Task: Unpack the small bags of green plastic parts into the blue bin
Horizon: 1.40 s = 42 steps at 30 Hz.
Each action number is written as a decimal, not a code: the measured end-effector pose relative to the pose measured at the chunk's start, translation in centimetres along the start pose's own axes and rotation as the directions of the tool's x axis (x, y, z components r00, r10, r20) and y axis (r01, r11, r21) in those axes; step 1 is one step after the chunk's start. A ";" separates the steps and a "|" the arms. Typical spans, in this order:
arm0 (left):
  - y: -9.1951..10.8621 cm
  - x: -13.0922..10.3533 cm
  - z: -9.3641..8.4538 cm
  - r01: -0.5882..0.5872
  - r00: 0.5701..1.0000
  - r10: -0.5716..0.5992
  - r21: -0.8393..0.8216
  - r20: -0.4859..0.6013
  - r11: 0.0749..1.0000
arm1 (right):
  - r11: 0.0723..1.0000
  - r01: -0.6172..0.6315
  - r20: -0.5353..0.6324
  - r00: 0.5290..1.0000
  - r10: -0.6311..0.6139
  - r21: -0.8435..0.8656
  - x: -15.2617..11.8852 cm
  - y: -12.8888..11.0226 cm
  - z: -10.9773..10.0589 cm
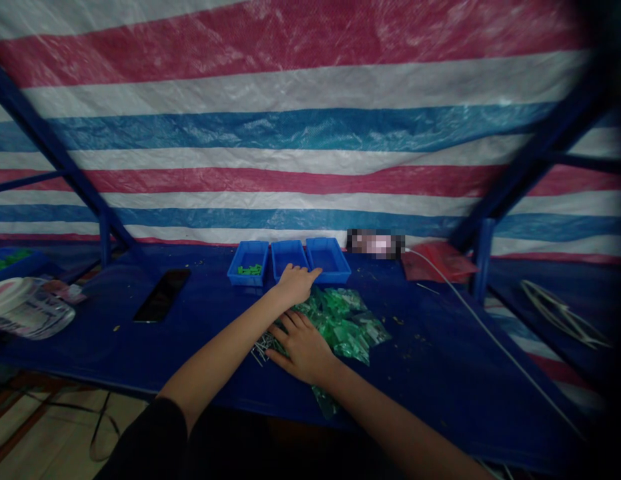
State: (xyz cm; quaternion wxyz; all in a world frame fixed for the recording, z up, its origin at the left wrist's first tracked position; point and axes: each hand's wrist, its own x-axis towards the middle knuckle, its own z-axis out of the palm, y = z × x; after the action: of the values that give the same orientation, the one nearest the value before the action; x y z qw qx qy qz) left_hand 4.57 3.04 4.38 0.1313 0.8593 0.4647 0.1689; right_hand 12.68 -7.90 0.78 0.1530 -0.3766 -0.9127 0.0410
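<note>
My left hand (296,283) reaches over the front edge of the middle blue bin (285,253). Its fingers bend downward and the thumb sticks out to the right; I see nothing held in it. Just below, my right hand (306,347) lies palm down with fingers spread, at the edge of a pile of thin metal screws or pins (261,349). Right beside it is a heap of clear plastic bags with green pieces (347,327). The left blue bin (247,267) contains some small green pieces (250,270). A third blue bin (330,257) stands to the right.
A black phone (163,295) and a white-lidded tub (30,308) lie to the left on the blue table (200,360). At the back right are a blurred-out object (375,244), a red plastic bag (435,261) and a white cable (483,320). Striped sheeting (270,127) hangs behind.
</note>
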 end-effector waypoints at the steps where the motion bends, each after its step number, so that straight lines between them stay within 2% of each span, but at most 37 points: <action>1: 0.0 -0.1 0.0 0.000 1.000 0.000 -0.017 -0.003 1.000 | 1.000 0.002 -0.001 1.000 -0.002 0.001 0.0 0.0 0.0; 4: 0.0 -0.7 -0.1 0.008 1.000 -0.008 0.005 -0.001 1.000 | 1.000 0.007 -0.002 1.000 -0.007 0.001 0.0 -0.1 -0.1; 10: 0.1 -1.9 -0.9 -0.042 0.995 0.009 0.333 0.101 0.942 | 1.000 0.009 -0.007 1.000 -0.009 -0.001 0.1 -0.1 -0.2; 13: 0.2 -2.4 -1.3 -0.061 0.995 0.027 0.386 0.091 0.920 | 1.000 0.005 -0.004 1.000 -0.005 -0.003 0.0 -0.1 -0.1; 16: -0.5 -3.0 -2.4 -0.064 0.997 0.077 0.348 -0.024 0.935 | 1.000 -0.005 -0.003 1.000 0.005 0.000 0.0 0.0 0.0; 18: -1.8 -3.7 -3.6 0.039 0.978 0.021 0.278 -0.209 0.960 | 1.000 -0.012 0.000 1.000 0.012 0.004 0.0 0.0 0.2; 19: -2.9 -4.2 -4.2 0.123 0.948 -0.046 0.227 -0.315 0.966 | 1.000 -0.014 0.002 1.000 0.014 0.006 -0.1 0.0 0.2; 20: -4.1 -4.8 -4.7 0.224 0.896 -0.137 0.165 -0.423 0.960 | 1.000 -0.013 0.005 1.000 0.013 0.008 -0.1 0.0 0.2; 22: -6.8 -6.0 -5.3 0.451 0.732 -0.349 0.032 -0.585 0.892 | 1.000 -0.010 0.009 1.000 0.010 0.011 -0.1 0.0 0.2; 23: -8.2 -6.7 -5.3 0.544 0.651 -0.450 -0.038 -0.612 0.838 | 1.000 -0.009 0.011 1.000 0.009 0.012 -0.1 0.0 0.1; 24: -9.6 -7.2 -5.1 0.608 0.598 -0.539 -0.103 -0.593 0.787 | 1.000 -0.009 0.013 1.000 0.009 0.013 -0.1 0.0 0.1; 25: -10.9 -7.7 -4.8 0.648 0.574 -0.619 -0.164 -0.536 0.743 | 1.000 -0.010 0.014 1.000 0.010 0.013 -0.1 0.0 0.0; 27: -12.8 -8.1 -3.9 0.696 0.546 -0.762 -0.319 -0.348 0.643 | 1.000 -0.010 0.016 1.000 0.010 0.011 -0.1 -0.1 0.0; 28: -13.4 -8.1 -3.4 0.703 0.526 -0.801 -0.385 -0.285 0.598 | 1.000 -0.010 0.016 1.000 0.010 0.010 -0.1 -0.1 0.0; 31: -14.0 -7.7 -2.3 0.602 0.486 -0.814 -0.554 -0.318 0.576 | 1.000 -0.012 0.014 1.000 0.012 0.013 -0.1 -0.1 0.0; 34: -13.6 -7.5 -1.8 0.366 0.425 -0.829 -0.769 -0.363 0.525 | 1.000 -0.018 0.013 1.000 0.018 0.020 0.0 -0.1 0.0; 36: -13.3 -7.7 -1.7 0.244 0.380 -0.847 -0.843 -0.372 0.480 | 1.000 -0.020 0.015 1.000 0.020 0.021 0.0 -0.1 0.0; 38: -13.0 -8.0 -1.9 0.200 0.338 -0.860 -0.864 -0.381 0.461 | 1.000 -0.019 0.019 1.000 0.018 0.022 -0.1 -0.1 -0.1; 40: -12.7 -8.7 -2.2 0.120 0.264 -0.880 -0.892 -0.394 0.435 | 1.000 -0.014 0.020 1.000 0.013 0.025 -0.1 -0.1 -0.1; 42: -12.1 -9.5 -2.5 -0.033 0.160 -0.906 -0.920 -0.392 0.392 | 1.000 -0.011 0.018 1.000 0.010 0.029 -0.1 0.0 -0.1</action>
State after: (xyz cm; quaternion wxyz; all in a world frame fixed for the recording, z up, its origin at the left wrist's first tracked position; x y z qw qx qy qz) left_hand -10.50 1.64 0.43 0.2554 0.2309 0.5897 0.7305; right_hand 12.74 -8.02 0.82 0.1502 -0.3787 -0.9114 0.0584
